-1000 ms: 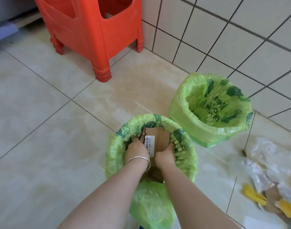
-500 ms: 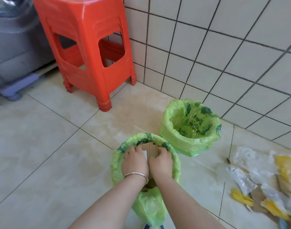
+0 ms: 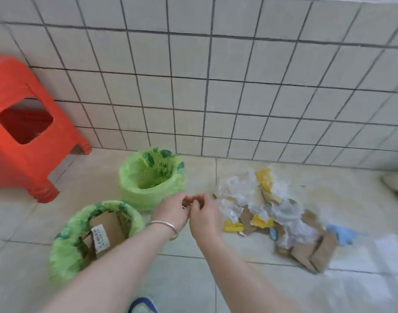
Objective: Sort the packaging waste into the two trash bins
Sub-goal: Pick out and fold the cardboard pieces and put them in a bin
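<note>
At six o'clock, nearest me, I see the toe of a blue shoe [image 3: 142, 305] on the floor [image 3: 250, 290]. Both forearms reach up from there. At the centre my left hand [image 3: 171, 211], a silver bangle [image 3: 165, 225] on its wrist, meets my right hand [image 3: 204, 219] fingertip to fingertip; the fingers are curled inward, but the blur hides whether they pinch anything — I cannot tell.

At eight o'clock the near bin [image 3: 64, 251], lined in green, holds a cardboard piece [image 3: 107, 231] with a barcode label. Just past it, at eleven o'clock from my hands, the far bin [image 3: 153, 188] also has a green liner.

At three o'clock the waste pile [image 3: 272, 218] lies loose on the floor — clear plastic, yellow scraps, brown cardboard, one blue piece. Nothing stands between my hands and it.

At nine o'clock, further off, a red stool [image 3: 24, 136] stands against the tiled wall [image 3: 238, 86].
</note>
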Available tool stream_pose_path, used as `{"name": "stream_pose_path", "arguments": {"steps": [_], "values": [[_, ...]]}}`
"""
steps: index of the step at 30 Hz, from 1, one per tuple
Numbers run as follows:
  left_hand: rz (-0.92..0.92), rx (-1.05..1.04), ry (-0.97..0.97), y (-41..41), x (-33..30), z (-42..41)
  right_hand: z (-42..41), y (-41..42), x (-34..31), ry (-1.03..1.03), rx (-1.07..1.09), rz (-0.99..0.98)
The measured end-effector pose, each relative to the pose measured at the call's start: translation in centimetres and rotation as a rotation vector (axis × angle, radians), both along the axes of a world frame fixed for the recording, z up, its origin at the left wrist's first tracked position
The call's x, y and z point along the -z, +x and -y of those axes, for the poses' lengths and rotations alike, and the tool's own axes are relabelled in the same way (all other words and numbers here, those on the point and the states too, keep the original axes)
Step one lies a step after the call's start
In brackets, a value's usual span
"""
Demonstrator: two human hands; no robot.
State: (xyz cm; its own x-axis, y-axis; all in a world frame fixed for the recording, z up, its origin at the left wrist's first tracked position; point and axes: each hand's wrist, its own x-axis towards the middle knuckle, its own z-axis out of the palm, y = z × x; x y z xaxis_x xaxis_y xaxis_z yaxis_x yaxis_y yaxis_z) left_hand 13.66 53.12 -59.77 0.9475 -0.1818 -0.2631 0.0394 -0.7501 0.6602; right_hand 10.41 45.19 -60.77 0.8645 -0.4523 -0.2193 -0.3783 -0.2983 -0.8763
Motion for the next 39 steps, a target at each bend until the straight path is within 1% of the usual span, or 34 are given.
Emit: {"name": "stream_pose_path", "arguments": {"steps": [2, 4, 7, 11, 14, 17, 20, 22, 24, 25, 29, 32, 34, 37, 39], "values": [[-0.009, 0.038, -0.001, -0.3, 1.2, 3.8, 3.3, -1.2, 0.7, 0.043, 0.062, -0.003], [-0.028, 0.067, -0.01, -0.9, 2.8, 7.4, 6.7, -2.2, 1.8, 0.044, 0.118, -0.041], [-0.126, 0.127, -0.038, -1.7, 6.1, 12.0, 11.4, -3.0, 4.8, 0.062, 0.176, -0.147], [-0.239, 0.237, 0.022, -1.3, 11.0, 16.4, 16.0, -3.3, 9.8, 0.081, 0.213, -0.296], [-0.338, 0.252, 0.03, -0.5, 15.0, 18.6, 18.8, -2.9, 14.2, 0.099, 0.179, -0.409], [-0.397, 0.236, 0.057, 0.2, 19.2, 19.6, 21.1, -2.6, 18.8, 0.098, 0.134, -0.539], [-0.443, 0.25, 0.125, 1.2, 22.7, 19.8, 22.7, -2.3, 22.4, 0.112, 0.105, -0.67], [-0.455, 0.322, 0.191, 2.0, 24.9, 19.8, 23.4, -1.7, 24.3, 0.124, 0.094, -0.715], [-0.408, 0.412, 0.276, 2.8, 26.5, 19.9, 23.6, -0.9, 25.7, 0.135, 0.095, -0.705], [-0.362, 0.421, 0.299, 3.3, 27.2, 20.0, 23.6, -0.4, 26.4, 0.13, 0.092, -0.685], [-0.146, 0.326, 0.287, 5.0, 28.6, 21.0, 23.8, 1.7, 27.9, 0.109, 0.092, -0.618], [-0.061, 0.326, 0.265, 6.2, 29.3, 22.1, 24.2, 3.3, 28.1, 0.09, 0.14, -0.547], [-0.093, 0.24, 0.252, 6.8, 29.6, 22.7, 24.8, 4.1, 28.4, 0.09, 0.191, -0.521], [-0.187, 0.144, 0.316, 7.7, 30.4, 22.9, 26.0, 5.0, 28.9, 0.077, 0.234, -0.528], [-0.182, 0.105, 0.352, 8.5, 31.1, 22.5, 26.8, 5.3, 29.2, 0.072, 0.257, -0.513]]}}
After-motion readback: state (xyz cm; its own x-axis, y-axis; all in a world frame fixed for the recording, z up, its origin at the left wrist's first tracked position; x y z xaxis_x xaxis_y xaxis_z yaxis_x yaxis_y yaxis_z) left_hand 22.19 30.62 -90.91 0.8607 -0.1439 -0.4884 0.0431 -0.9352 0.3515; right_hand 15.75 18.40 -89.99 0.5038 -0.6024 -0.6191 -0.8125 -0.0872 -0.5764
